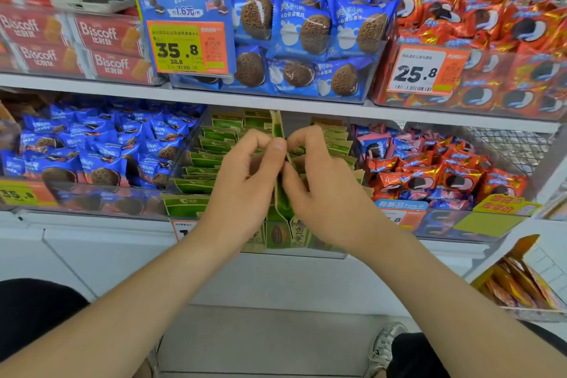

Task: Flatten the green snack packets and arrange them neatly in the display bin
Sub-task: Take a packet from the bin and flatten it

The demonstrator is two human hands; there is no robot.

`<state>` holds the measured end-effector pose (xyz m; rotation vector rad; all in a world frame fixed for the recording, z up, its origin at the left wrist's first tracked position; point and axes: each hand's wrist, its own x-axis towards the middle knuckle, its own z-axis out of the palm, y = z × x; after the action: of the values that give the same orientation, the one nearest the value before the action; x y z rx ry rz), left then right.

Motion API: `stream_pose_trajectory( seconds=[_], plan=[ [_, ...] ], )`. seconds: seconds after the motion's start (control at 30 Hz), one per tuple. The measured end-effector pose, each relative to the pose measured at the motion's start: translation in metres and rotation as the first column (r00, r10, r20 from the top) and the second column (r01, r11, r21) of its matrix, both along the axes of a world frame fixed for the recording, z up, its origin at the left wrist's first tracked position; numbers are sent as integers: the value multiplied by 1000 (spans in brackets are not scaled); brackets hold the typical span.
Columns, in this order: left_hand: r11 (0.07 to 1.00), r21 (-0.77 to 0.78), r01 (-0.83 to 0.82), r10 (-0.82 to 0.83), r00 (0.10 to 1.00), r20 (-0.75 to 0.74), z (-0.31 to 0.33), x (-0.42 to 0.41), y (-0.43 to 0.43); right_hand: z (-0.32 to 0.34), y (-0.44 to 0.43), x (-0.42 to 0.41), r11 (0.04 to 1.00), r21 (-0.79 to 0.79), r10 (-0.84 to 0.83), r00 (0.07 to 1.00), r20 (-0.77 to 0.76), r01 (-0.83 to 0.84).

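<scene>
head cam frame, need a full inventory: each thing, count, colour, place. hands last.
held green packet: one, green, on edge between both hands, over the bin
green packets: many, green and tan, stacked in the display bin
display bin: one, clear, lower shelf centre
blue cookie packets: many, blue, upper shelf centre; more lower left
red-orange packets: many, upper shelf right; more lower right
Biscoff boxes: four showing, red, upper shelf left
price tags: 35.8 upper centre, 25.8 upper right, orange
orange packets: several, tray at bottom right
left hand: pinches the held packet
right hand: pinches the held packet
</scene>
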<state>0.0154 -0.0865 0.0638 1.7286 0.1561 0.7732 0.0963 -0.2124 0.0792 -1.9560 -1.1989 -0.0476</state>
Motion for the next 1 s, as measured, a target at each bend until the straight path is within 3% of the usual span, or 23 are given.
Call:
stream_pose_trajectory(
  seconds=[0.13,0.27,0.47,0.67,0.87,1.0],
  plan=[
    [997,77,7,-8,1000,11,9,-2,4,2,0,4,991,92,-82,979,-185,100],
    [991,97,-91,87,995,47,13,-3,12,2,-4,8,996,62,90,909,-406,-71],
    [990,-120,79,-79,997,3,19,-11,7,-1,-3,10,943,306,-51,964,-263,133],
    [996,61,70,-67,997,-40,4,-11,-4,-4,-5,12,933,305,-166,980,-114,193],
    [1000,17,19,-19,1000,-13,9,-13,2,8,-13,16,950,282,-26,933,-358,134],
    [999,29,-13,15,997,-73,9,-11,10,11,-19,24,973,220,20,920,-391,72]
  ],
)
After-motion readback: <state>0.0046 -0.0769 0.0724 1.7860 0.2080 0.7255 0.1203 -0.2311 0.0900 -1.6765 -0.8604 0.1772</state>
